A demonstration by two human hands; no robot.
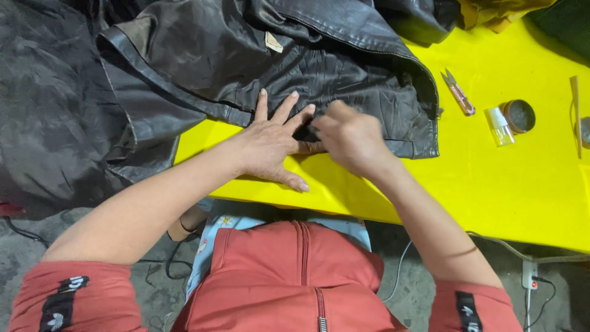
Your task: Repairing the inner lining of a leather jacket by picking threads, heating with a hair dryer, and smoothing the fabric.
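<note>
A dark leather jacket [246, 61] lies spread over the left and upper part of a bright yellow table [491, 184], its lining side up, with a zip running along the upper edge and the hem reaching down toward the person's hands. The left hand [270, 144] lies flat, palm down, fingers spread wide: the fingertips rest on the jacket's lower edge while the thumb and heel of the hand sit on the bare yellow surface. It grips nothing, it only presses. Just beside it, touching its fingers, the right hand [350, 138] is curled and closed, its fingertips pinching a small fold of the jacket at the hem (what exactly lies under those fingers I cannot tell, the knuckles hide it).

Well to the right on the table lie small thread snips [458, 93] with pinkish handles, and further right a small clear bottle [499, 126] touching a round brown tin [520, 115]. A thin wooden stick [576, 114] lies near the right edge. The person wears a red zipped top [295, 276].
</note>
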